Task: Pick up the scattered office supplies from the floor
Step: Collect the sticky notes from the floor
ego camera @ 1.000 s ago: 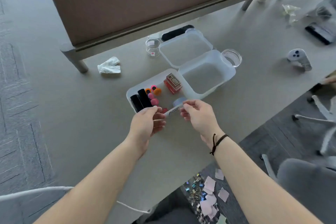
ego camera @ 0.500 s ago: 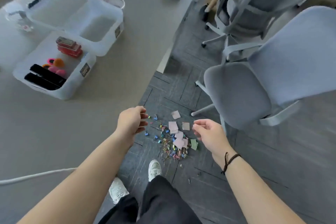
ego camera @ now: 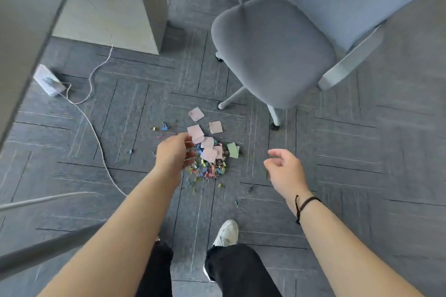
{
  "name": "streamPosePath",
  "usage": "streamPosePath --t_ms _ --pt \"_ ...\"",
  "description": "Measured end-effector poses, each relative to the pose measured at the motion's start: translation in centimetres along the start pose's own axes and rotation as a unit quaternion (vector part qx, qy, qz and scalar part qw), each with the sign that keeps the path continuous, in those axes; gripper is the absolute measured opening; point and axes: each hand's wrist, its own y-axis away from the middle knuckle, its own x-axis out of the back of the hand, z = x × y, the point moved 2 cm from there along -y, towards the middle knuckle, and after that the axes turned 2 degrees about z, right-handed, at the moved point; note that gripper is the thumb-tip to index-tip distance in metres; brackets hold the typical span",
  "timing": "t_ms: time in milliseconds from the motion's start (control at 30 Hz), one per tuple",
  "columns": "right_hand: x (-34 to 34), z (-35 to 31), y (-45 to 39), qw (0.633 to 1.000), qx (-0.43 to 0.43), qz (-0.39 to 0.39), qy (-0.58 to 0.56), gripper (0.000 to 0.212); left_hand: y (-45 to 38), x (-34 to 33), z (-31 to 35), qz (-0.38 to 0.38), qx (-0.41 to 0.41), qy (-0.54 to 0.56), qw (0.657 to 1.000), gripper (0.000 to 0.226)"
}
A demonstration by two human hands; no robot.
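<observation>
Floor (ego camera: 362,152): grey carpet tiles, carrying all the scattered supplies.
Clips (ego camera: 207,171): a heap of small coloured binder and paper clips on the carpet, just ahead of the white shoe (ego camera: 225,232); a few strays lay around the heap, two of them near the blue clip (ego camera: 164,127) towards the bench side.
Paper notes (ego camera: 208,154): pink squares lying on and beside the far part of the heap; one pink note (ego camera: 196,113) lay apart, nearer the chair; one green note (ego camera: 232,150) lay at the heap's chair-side edge.
Left hand (ego camera: 172,153): above the bench-side edge of the heap, fingers loosely curled, blurred; nothing could be seen gripped in them.
Right hand (ego camera: 286,171): held in the air, apart from the heap on the chair side, fingers relaxed and half curled, holding nothing; black cord band (ego camera: 304,205) on the wrist.
Chair (ego camera: 272,48): grey office chair beyond the heap, seat over its white legs.
Bench (ego camera: 21,31): edge visible at the far left.
Power strip (ego camera: 49,83): white, on the carpet under the bench, with a white cable (ego camera: 96,132) trailing from it.
</observation>
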Motion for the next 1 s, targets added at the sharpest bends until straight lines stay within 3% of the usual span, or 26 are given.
streamPosePath --t_ms 133,367,467,567,700,833,1000 --pt "-2.9 7.0 -7.9 1.000 -0.018 -0.004 0.019 0.019 -7.6 -5.7 -5.5 -0.008 -0.036 -0.060 0.998 0.012" --pt "-13.4 20.2 -22.2 0.998 -0.058 -0.026 0.006 0.029 -25.4 -9.4 -13.4 0.093 -0.119 -0.194 0.969 0.021" --pt "-17.4 25.4 -28.3 0.998 -0.060 -0.030 0.022 0.032 -33.5 -11.6 -15.8 0.103 -0.161 -0.256 0.947 0.029" --pt "-21.1 29.8 -34.7 0.995 -0.046 -0.052 0.076 0.032 -41.3 -14.3 -18.6 0.078 -0.210 -0.364 0.904 0.040" --pt "-25.4 33.6 -41.9 0.977 -0.002 -0.060 0.204 0.036 -49.4 -17.5 -22.3 0.008 -0.278 -0.490 0.826 0.033" --pt "-28.5 35.0 -46.1 0.945 0.011 -0.039 0.323 0.050 -55.5 -19.2 -24.2 0.010 -0.276 -0.585 0.762 0.035" --pt "-31.1 34.4 -47.9 0.933 0.008 -0.034 0.357 0.065 -57.6 -20.7 -24.3 -0.041 -0.304 -0.605 0.735 0.035"
